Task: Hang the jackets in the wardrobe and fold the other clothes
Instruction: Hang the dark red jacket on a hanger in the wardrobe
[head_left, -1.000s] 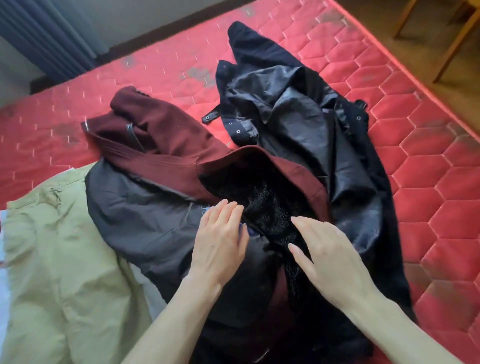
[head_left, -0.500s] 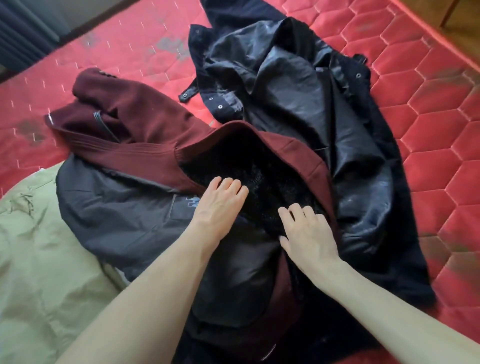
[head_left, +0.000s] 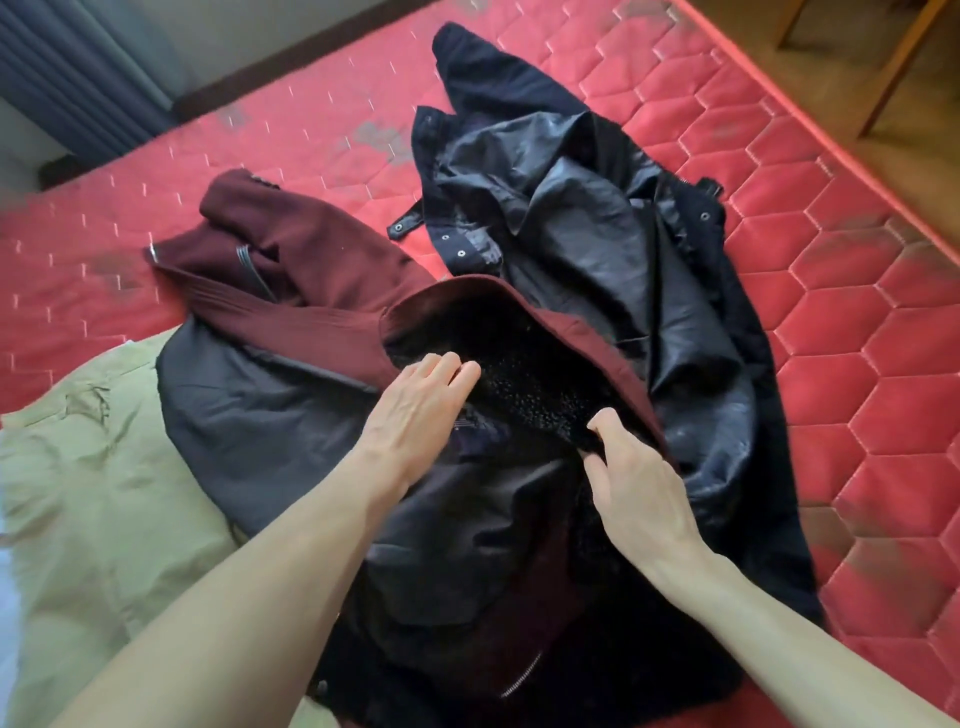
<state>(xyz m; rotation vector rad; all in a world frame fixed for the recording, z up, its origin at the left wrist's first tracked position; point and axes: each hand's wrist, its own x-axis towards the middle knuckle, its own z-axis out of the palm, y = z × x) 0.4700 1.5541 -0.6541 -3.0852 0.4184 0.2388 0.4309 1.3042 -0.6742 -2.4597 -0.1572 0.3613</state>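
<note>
A pile of jackets lies on the red quilted mattress (head_left: 857, 332). On top is a maroon jacket (head_left: 332, 265) with black fleece lining, spread open at the collar. My left hand (head_left: 415, 410) rests flat with straight fingers on the collar edge and the dark grey lining. My right hand (head_left: 628, 467) curls its fingers round the fleece-lined edge of the maroon jacket. A shiny black jacket (head_left: 587, 208) lies crumpled behind and to the right. A dark grey garment (head_left: 244, 421) lies under the maroon one at the left.
A pale green garment (head_left: 93, 499) spreads over the near left of the mattress. Wooden chair legs (head_left: 893, 67) stand on the floor at the far right. A dark curtain (head_left: 78, 67) hangs at the far left.
My right hand went from lying flat on the fleece lining to curling its fingers around the jacket's edge. My left hand slid slightly forward onto the collar.
</note>
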